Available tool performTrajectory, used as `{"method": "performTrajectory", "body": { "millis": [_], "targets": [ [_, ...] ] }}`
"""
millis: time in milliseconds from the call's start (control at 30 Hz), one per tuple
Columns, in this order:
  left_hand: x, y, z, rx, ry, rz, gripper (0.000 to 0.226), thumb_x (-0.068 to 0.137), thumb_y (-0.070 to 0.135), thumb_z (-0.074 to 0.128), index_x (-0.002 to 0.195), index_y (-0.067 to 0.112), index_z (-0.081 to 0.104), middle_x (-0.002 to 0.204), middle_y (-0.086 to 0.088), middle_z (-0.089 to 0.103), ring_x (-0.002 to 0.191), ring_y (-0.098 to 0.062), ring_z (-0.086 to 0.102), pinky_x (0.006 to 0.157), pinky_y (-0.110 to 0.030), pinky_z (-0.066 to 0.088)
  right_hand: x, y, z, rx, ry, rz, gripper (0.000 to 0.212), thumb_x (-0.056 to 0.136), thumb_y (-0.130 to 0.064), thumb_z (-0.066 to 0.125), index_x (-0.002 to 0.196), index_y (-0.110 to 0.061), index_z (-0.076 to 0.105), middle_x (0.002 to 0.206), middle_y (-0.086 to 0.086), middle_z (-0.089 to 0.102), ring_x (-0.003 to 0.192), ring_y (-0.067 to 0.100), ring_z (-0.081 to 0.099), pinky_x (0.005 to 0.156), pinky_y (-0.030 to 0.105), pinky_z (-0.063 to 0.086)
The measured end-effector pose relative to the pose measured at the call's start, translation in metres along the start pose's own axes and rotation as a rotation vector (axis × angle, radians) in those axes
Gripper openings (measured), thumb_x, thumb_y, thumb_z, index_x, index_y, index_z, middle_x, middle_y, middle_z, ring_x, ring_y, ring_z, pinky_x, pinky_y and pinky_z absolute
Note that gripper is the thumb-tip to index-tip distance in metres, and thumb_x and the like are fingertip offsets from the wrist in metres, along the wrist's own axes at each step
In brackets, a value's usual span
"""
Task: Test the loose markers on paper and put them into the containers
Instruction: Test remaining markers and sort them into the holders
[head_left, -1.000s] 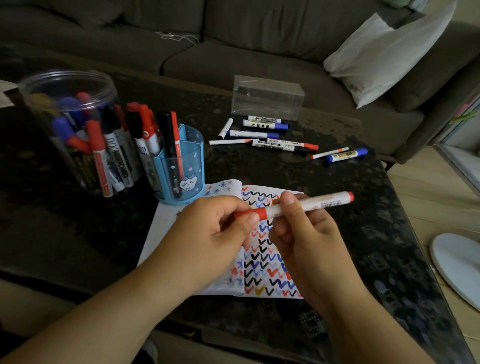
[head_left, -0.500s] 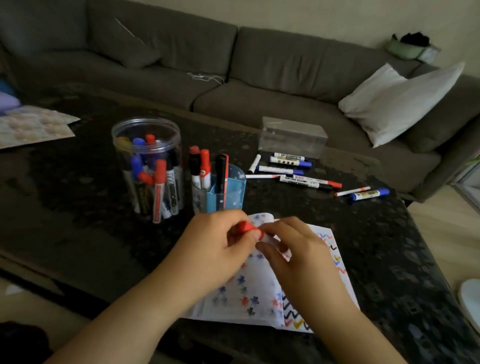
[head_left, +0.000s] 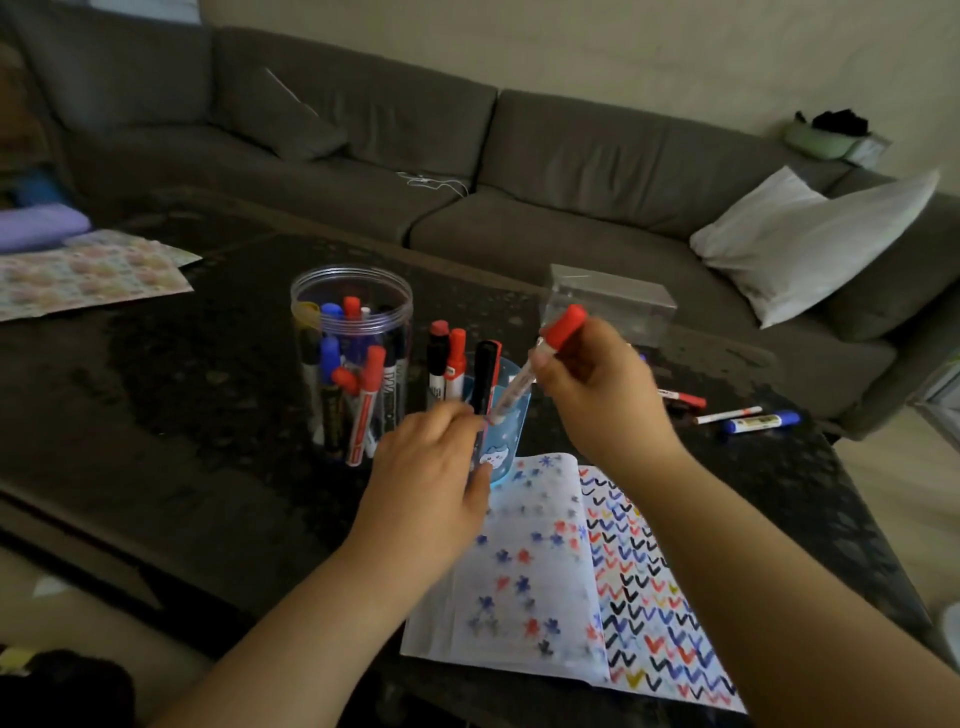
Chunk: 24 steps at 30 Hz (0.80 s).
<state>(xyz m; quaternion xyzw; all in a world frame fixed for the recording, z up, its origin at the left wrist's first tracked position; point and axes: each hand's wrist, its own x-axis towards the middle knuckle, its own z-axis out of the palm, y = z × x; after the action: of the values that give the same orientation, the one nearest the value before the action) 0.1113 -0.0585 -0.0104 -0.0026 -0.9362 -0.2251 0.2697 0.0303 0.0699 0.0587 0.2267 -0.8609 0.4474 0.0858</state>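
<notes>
My right hand (head_left: 592, 384) pinches the light, stiff, slick marker (head_left: 540, 364) near its red cap, tip over the blue cup (head_left: 511, 415), my left hand (head_left: 431, 467) loosely curled beside the cup, holding nothing I can see

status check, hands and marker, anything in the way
Right hand grips red-capped marker, tip angled down into blue cup. Left hand touches the cup's front. Black marker already stands at that rim; tight but passable.

I'm in a home living room: a grey sectional sofa (head_left: 519, 156) with a white pillow (head_left: 810, 239) sits behind my dark desk (head_left: 208, 364).
</notes>
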Motion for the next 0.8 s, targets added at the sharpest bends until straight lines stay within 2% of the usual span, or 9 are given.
{"method": "performTrajectory", "body": {
  "millis": [67, 167, 333, 400, 467, 567, 633, 700, 800],
  "targets": [
    [-0.001, 0.002, 0.001, -0.008, 0.007, -0.007, 0.037, 0.075, 0.015, 0.073, 0.110, 0.010, 0.063, 0.111, -0.005, 0.059, 0.100, -0.024, 0.060, 0.086, -0.036, 0.046, 0.003, 0.008, 0.010, -0.078, -0.065, 0.017, 0.007, 0.092, -0.025, 0.059, 0.099, -0.023, 0.058, 0.089, -0.010, 0.059, 0.078, -0.002, 0.054, 0.061, 0.007, 0.040],
    [0.000, 0.005, 0.002, -0.044, -0.002, 0.030, 0.028, 0.078, 0.013, 0.069, 0.105, 0.010, 0.063, 0.102, -0.003, 0.059, 0.090, -0.022, 0.061, 0.077, -0.037, 0.053, 0.004, 0.019, 0.020, -0.244, -0.124, -0.024, 0.020, 0.090, -0.029, 0.062, 0.105, -0.018, 0.065, 0.097, -0.004, 0.051, 0.074, 0.001, 0.046, 0.064, 0.010, 0.034],
    [0.006, 0.023, 0.016, -0.071, -0.061, 0.054, 0.014, 0.081, 0.017, 0.061, 0.093, 0.010, 0.065, 0.083, -0.004, 0.064, 0.070, -0.024, 0.063, 0.058, -0.031, 0.051, -0.005, 0.036, 0.011, -0.214, -0.121, -0.018, 0.030, 0.087, -0.028, 0.065, 0.117, -0.022, 0.063, 0.103, -0.004, 0.052, 0.074, -0.002, 0.047, 0.066, 0.001, 0.038],
    [0.010, 0.035, 0.024, -0.075, -0.087, 0.060, 0.023, 0.083, 0.028, 0.046, 0.088, 0.014, 0.064, 0.078, -0.002, 0.064, 0.067, -0.023, 0.063, 0.054, -0.032, 0.053, -0.012, 0.048, -0.005, -0.203, -0.107, 0.034, 0.029, 0.088, -0.025, 0.063, 0.118, -0.023, 0.062, 0.105, -0.005, 0.054, 0.077, -0.004, 0.049, 0.068, -0.001, 0.038],
    [0.015, 0.047, 0.035, -0.052, -0.104, 0.097, 0.031, 0.081, 0.032, 0.038, 0.085, 0.016, 0.064, 0.075, 0.000, 0.063, 0.066, -0.021, 0.062, 0.052, -0.031, 0.052, -0.021, 0.067, -0.027, -0.212, -0.094, 0.134, 0.029, 0.090, -0.025, 0.061, 0.119, -0.025, 0.060, 0.106, -0.007, 0.056, 0.081, -0.004, 0.051, 0.067, 0.003, 0.041],
    [0.021, 0.066, 0.053, -0.072, -0.143, 0.131, 0.028, 0.084, 0.030, 0.044, 0.092, 0.015, 0.066, 0.083, -0.001, 0.065, 0.073, -0.021, 0.065, 0.060, -0.030, 0.053, -0.035, 0.102, -0.067, -0.199, -0.072, 0.321, 0.028, 0.091, -0.024, 0.060, 0.120, -0.026, 0.059, 0.099, -0.009, 0.060, 0.085, 0.000, 0.055, 0.068, 0.009, 0.039],
    [0.027, 0.082, 0.066, -0.098, -0.167, 0.083, 0.026, 0.091, 0.028, 0.049, 0.110, 0.017, 0.063, 0.102, 0.001, 0.064, 0.092, -0.017, 0.062, 0.076, -0.028, 0.047, -0.041, 0.124, -0.094, -0.227, -0.074, 0.415, 0.028, 0.092, -0.024, 0.059, 0.120, -0.025, 0.058, 0.094, -0.012, 0.059, 0.081, -0.003, 0.054, 0.064, 0.008, 0.037],
    [0.034, 0.100, 0.080, -0.147, -0.183, 0.058, 0.031, 0.094, 0.032, 0.047, 0.123, 0.023, 0.055, 0.116, 0.008, 0.058, 0.105, -0.008, 0.055, 0.081, -0.018, 0.038, -0.042, 0.146, -0.119, -0.307, -0.070, 0.476, 0.028, 0.093, -0.025, 0.057, 0.121, -0.024, 0.058, 0.093, -0.012, 0.057, 0.077, -0.004, 0.051, 0.063, 0.009, 0.037],
    [0.052, 0.127, 0.105, -0.188, -0.254, 0.077, 0.034, 0.095, 0.036, 0.045, 0.128, 0.028, 0.048, 0.121, 0.012, 0.053, 0.105, -0.004, 0.052, 0.083, -0.015, 0.039, -0.031, 0.178, -0.151, -0.454, -0.077, 0.514, 0.031, 0.094, -0.025, 0.056, 0.124, -0.020, 0.057, 0.109, -0.003, 0.063, 0.086, 0.005, 0.051, 0.080, 0.016, 0.038]
  ]
}}
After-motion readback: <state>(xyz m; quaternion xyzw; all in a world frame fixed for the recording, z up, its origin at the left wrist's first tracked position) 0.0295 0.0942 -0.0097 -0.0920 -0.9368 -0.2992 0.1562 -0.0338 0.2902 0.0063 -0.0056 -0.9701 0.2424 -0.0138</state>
